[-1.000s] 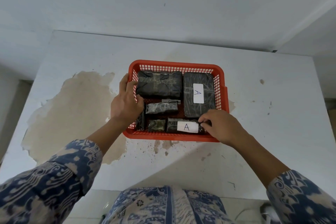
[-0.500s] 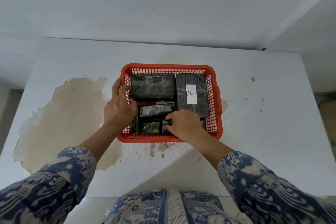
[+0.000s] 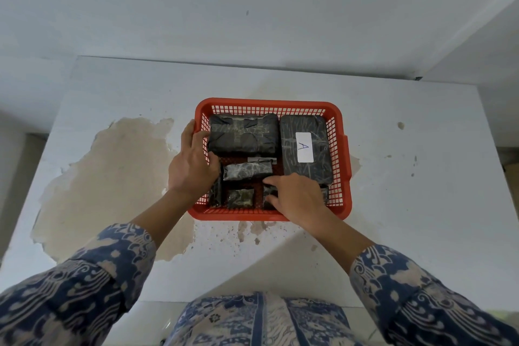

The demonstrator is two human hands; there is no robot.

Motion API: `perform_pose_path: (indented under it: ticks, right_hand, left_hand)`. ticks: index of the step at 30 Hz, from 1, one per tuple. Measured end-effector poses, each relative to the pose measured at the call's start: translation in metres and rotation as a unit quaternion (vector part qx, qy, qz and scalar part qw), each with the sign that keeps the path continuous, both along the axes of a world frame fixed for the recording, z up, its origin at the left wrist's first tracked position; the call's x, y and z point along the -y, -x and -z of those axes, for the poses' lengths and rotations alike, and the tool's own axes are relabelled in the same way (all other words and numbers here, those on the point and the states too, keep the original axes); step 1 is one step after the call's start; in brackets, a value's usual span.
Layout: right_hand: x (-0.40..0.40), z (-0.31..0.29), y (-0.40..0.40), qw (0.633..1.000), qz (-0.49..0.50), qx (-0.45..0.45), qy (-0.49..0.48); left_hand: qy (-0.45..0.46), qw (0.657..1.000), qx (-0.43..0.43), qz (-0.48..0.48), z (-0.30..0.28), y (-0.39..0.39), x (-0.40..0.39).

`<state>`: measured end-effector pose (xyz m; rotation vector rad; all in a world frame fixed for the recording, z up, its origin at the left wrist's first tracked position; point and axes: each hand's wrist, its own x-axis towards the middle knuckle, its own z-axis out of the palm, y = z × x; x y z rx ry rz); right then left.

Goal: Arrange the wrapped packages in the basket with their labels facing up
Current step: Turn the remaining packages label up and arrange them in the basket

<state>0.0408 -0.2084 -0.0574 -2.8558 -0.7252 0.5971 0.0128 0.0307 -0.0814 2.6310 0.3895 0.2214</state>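
Packages wrapped in dark shiny plastic sit inside the red plastic basket (image 3: 269,105) on the white table (image 3: 407,205) with the peeled patch. The big flat package on the right (image 3: 304,149) shows its white label with the letter A facing up. The wide dark package at the back left (image 3: 243,135) shows only folded wrap and tape, no label. Three smaller packages lie in the middle and front: a shiny one in the middle (image 3: 247,171), a little square one (image 3: 240,198), and a thin one on its edge (image 3: 215,195).

A second ago the front package with an A label was plain to see, with the right hand pinching its end. Now the right hand (image 3: 297,196) has slid left and lies flat over that package (image 3: 324,195), fingers spread, so the label is hidden. I cannot tell if it is gripping or just pressing. The left hand (image 3: 193,163) has stayed on the basket's left wall, fingers curled over the rim, holding it steady.

I think several packages need turning over yet.
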Motion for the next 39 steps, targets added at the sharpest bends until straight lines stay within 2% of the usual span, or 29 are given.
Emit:
perform_pose_path:
  ticks: [6,8,11,14,17,22,25,28,33,36,39]
  right_hand:
    - [0.005,0.001,0.001,1.0,0.015,-0.013,-0.016]
    - [0.007,-0.003,0.003,0.998,0.03,-0.005,-0.06]
    - [0.014,-0.011,-0.001,0.987,0.054,0.052,-0.14]
    - [0.021,-0.018,-0.022,0.98,0.049,0.11,-0.159]
    - [0.015,-0.02,-0.043,0.977,0.002,0.152,-0.151]
    - [-0.013,-0.009,-0.044,0.975,-0.159,0.101,-0.116]
    - [-0.023,0.006,-0.034,0.974,-0.181,0.119,-0.06]
    - [-0.028,0.016,-0.029,0.974,-0.165,0.146,-0.049]
    - [-0.023,0.008,-0.025,0.971,-0.12,0.129,-0.16]
    - [-0.013,-0.007,-0.019,0.967,-0.033,0.024,-0.25]
    - [-0.001,-0.023,-0.014,0.936,0.094,-0.089,-0.326]
  left_hand:
    - [0.003,1.0,-0.007,-0.003,-0.001,0.0,0.001]
    - [0.004,1.0,-0.005,-0.003,-0.001,0.0,0.001]
    - [0.003,1.0,-0.001,-0.004,-0.001,0.0,0.001]
    - [0.004,1.0,-0.001,-0.007,-0.003,0.0,0.003]
    - [0.006,1.0,0.003,-0.006,-0.003,0.001,0.003]
    - [0.009,1.0,0.009,-0.009,-0.004,0.001,0.003]
    - [0.012,1.0,0.009,-0.012,-0.005,0.001,0.004]
    - [0.017,1.0,0.008,-0.012,-0.006,0.001,0.003]
    - [0.015,1.0,0.005,-0.014,-0.005,0.001,0.003]
    - [0.014,1.0,0.008,-0.012,-0.005,0.0,0.003]
    - [0.011,1.0,0.006,-0.012,-0.004,0.0,0.003]
